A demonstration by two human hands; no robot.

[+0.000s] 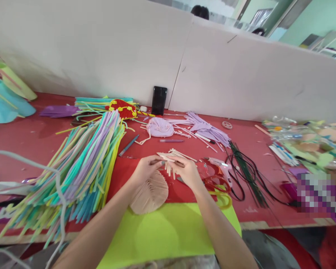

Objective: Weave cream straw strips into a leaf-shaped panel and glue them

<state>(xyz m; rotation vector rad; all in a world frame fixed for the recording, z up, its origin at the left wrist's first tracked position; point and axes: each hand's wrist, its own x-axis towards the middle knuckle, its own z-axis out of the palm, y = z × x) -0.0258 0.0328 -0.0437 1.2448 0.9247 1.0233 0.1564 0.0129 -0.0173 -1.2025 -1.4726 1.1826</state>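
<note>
My left hand [147, 168] and my right hand [184, 170] meet over the table, fingers pinched on a small peach piece made of short pipe cleaners [169, 171]. Loose strips of it stick out below and behind my fingertips. Under my left wrist lies a finished-looking peach leaf shape [151, 192] with a ribbed surface, partly over a lime-green sheet [168, 231]. To the right of my right hand are red-handled scissors [217, 183] and a pink glue gun [221, 166]. Its tip points toward my hands.
A big bundle of coloured pipe cleaners [92, 160] fills the left side. Behind my hands lie a lilac round piece [160, 127], lilac strips [207, 129] and a pen [171, 141]. A phone [159, 100] leans on the partition [123, 56]. Dark green stems [246, 175] and a black cord lie right.
</note>
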